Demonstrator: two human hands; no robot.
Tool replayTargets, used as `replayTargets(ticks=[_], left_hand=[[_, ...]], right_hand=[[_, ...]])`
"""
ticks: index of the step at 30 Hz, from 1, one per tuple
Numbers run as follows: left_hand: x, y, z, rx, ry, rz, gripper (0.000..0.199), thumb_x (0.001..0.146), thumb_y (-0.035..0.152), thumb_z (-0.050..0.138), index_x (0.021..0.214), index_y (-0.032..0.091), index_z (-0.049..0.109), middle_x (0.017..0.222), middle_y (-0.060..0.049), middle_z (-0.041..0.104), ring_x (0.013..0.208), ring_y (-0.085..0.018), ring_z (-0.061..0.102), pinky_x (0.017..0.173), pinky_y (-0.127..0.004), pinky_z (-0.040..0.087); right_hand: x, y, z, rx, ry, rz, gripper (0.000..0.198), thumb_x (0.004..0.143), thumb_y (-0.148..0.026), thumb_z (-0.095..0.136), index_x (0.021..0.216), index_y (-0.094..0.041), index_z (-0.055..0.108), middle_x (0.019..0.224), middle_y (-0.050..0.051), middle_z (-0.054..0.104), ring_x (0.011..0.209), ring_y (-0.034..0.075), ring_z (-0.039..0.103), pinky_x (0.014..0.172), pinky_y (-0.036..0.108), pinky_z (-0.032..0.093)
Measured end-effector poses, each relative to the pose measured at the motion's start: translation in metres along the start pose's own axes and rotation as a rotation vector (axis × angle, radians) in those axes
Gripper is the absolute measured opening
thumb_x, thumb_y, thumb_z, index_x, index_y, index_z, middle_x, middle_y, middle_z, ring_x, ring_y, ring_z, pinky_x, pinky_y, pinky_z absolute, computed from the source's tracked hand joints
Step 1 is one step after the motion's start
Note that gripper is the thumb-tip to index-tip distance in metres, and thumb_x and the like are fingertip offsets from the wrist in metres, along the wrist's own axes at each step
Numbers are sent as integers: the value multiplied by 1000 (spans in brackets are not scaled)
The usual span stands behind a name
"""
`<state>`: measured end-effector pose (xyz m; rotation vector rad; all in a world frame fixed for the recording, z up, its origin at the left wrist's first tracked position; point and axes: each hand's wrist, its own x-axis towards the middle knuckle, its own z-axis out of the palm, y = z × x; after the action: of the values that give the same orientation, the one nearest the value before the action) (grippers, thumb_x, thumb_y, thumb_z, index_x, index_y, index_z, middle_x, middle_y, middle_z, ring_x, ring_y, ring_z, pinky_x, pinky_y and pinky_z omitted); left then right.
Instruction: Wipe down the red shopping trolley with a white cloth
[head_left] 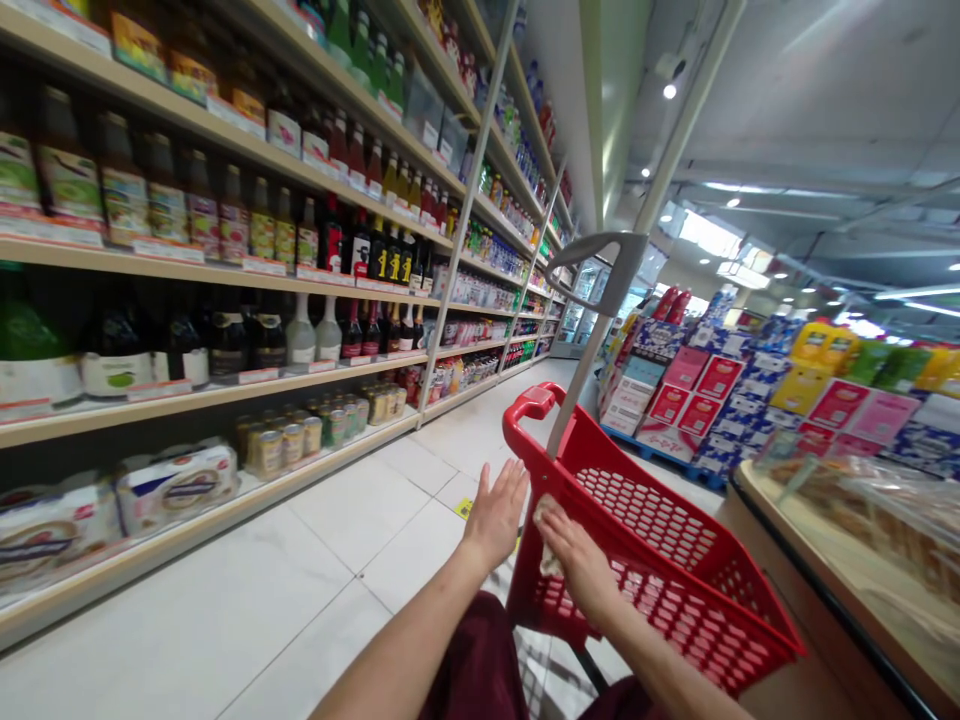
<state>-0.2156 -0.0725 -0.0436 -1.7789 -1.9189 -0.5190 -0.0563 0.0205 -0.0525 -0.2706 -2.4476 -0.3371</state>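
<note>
A red plastic rolling shopping basket (537, 480) with perforated sides stands in front of my knees. Its grey handle (628, 262) is pulled up on a long pole. My right hand (581, 556) presses a crumpled beige cloth (552, 564) against the basket's near side, below the rim; part of the cloth is covered by the fingers. Beside the basket's left edge is my left hand (495, 518), its fingers stretched out and nothing in it. Whether that hand touches the basket I cannot tell.
Shelves of bottles and cans (360, 255) run along the left. White floor tiles (315, 590) lie between shelf and basket. Close by on the right is a counter (787, 540) with packaged food. Stacked cartons (697, 395) stand on a blue pallet (637, 444) behind the basket.
</note>
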Motion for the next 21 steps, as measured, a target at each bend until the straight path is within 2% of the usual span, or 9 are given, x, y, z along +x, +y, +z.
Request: replayTargets(ticks=[2,6,8,11,13,17,19,21], left_hand=[[0,6,1,0,5,31,51,79,15,29,129,10,25,137,-10,26,127,-21,16,101,-50,15],[5,24,6,21,53,61,54,77,13,31,130,10,22,138,-10,23,128,-21,14,102,-49,12],[9,35,9,31,52,102,55,76,14,33,130,10,22,138,-11,23,128,-22,14,102,-50,12],[14,50,10,24,38,180,53,77,13,31,129,10,24,138,-10,24,128,-21,14,102,-48,14],[18,58,11,6,37,211,51,78,13,30,129,10,26,137,-10,26,128,-20,15,102,-48,15],[26,73,13,4,25,237,50,79,13,28,128,10,27,137,-10,26,127,-20,16,102,-49,14],[28,81,16,26,17,262,51,78,13,29,128,9,26,137,-9,25,128,-20,15,102,-48,15],[28,90,20,56,16,302,51,78,15,31,128,9,26,138,-9,24,128,-20,13,102,-48,16]], right_hand=[[-19,2,1,-1,-31,32,63,66,5,30,121,-22,44,121,5,50,117,17,38,91,37,40],[-34,16,-14,-18,110,126,64,66,4,30,125,-18,40,130,7,39,123,18,28,98,41,32],[-45,26,-18,-47,115,140,60,68,3,31,122,-19,44,126,7,45,121,19,31,96,41,34],[-69,35,-19,-75,20,154,56,69,3,32,117,-19,49,116,8,54,116,20,40,90,40,41],[-80,37,-23,-66,-7,192,56,70,2,32,119,-19,47,119,8,52,117,19,39,90,40,41],[-89,45,-35,-58,105,279,59,71,3,31,125,-18,39,130,9,39,124,18,26,98,42,31],[-99,47,-34,-72,114,274,56,71,2,31,122,-17,43,126,10,43,123,19,28,97,42,34],[-115,47,-30,-81,64,245,53,72,2,32,118,-18,48,119,10,51,119,18,35,92,39,39]])
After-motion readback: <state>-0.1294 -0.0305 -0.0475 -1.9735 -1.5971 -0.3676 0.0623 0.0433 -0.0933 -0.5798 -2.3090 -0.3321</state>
